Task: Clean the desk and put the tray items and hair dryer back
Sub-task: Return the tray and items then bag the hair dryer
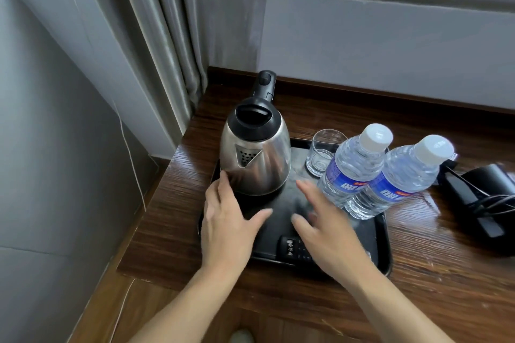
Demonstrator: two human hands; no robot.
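From the head camera, the black tray (pixel 385 241) sits on the wooden desk (pixel 348 117) near the curtain corner. On it stand a stainless electric kettle (pixel 256 159) at the back left, a drinking glass (pixel 323 153) behind two water bottles (pixel 354 172) on the right, and a dark remote control (pixel 295 249) lying at the front edge.

The left hand (pixel 225 220) reaches in flat, fingers straight and holding nothing, its fingertips at the kettle's lower left side; whether they touch the metal is unclear. The right hand (pixel 320 225) hovers over the bare middle of the tray just beside the nearer bottle, fingers spread, blurred, gripping nothing.

The tray items look gathered already, so that part seems largely done, perhaps short of a final straightening. The black hair dryer (pixel 479 198) lies on the desk to the right of the tray with its cord loose around it, so putting it back appears to remain.
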